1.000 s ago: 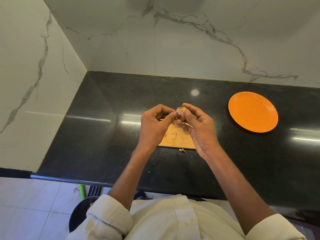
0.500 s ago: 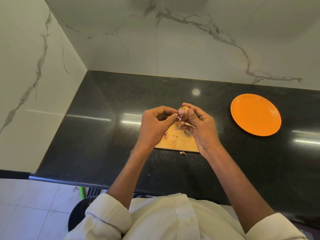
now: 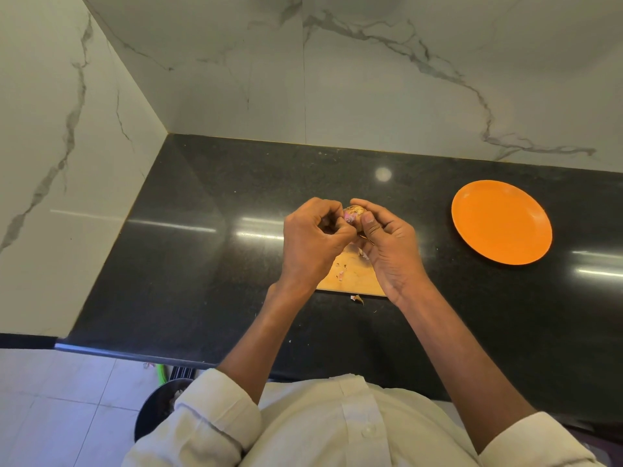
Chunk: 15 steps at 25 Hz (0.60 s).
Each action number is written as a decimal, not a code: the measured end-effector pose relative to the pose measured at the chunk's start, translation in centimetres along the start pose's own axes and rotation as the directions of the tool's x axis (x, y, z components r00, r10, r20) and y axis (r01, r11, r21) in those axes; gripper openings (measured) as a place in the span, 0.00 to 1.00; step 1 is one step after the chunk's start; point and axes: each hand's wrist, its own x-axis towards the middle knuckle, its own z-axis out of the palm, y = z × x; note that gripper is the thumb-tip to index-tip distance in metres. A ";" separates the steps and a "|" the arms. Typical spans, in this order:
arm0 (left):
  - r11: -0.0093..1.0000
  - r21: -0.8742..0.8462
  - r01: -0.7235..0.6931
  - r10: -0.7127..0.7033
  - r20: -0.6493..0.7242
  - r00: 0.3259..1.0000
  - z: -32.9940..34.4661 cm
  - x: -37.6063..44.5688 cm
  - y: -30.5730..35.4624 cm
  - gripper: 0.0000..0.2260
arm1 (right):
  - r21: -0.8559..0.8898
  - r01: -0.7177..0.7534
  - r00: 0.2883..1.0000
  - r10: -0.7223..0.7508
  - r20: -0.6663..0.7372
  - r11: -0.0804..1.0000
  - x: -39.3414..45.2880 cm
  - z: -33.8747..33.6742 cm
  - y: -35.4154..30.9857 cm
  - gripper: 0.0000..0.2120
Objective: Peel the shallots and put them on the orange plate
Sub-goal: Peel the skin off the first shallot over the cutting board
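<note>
Head view: both hands (image 3: 354,244) together, fingers curled round one shallot (image 3: 354,212) above board (image 3: 350,274).

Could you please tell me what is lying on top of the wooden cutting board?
Small skin scraps lie on the cutting board. Both hands, holding the shallot, cover its far part, so anything there is hidden.

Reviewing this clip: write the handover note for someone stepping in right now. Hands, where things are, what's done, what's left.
Left hand: fingers curled, picking at the skin of the shallot.
Right hand: grips the shallot, thumb on it, held above the wooden board.
Shallot: partly peeled; brown skin covers most of it, pink flesh shows at one end.
Orange plate: on the black counter to the right, nothing on it.
Peel scraps lie on the board; one scrap lies on the counter by its near edge.
Done: peeling started. Left: finish peeling, set the shallot on the plate. No other shallots in view.
</note>
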 end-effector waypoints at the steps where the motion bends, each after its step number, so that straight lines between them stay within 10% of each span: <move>1: 1.000 0.000 -0.011 0.011 0.007 1.000 0.0 0.0 -0.1 0.03 | 0.004 -0.004 1.000 0.004 0.012 1.000 0.0 -0.1 0.0 0.15; 15: 0.949 -0.300 0.098 -0.061 0.131 0.989 -1.2 -0.6 0.3 0.10 | 0.187 -0.132 0.991 0.129 0.029 0.973 -0.5 0.0 -0.8 0.20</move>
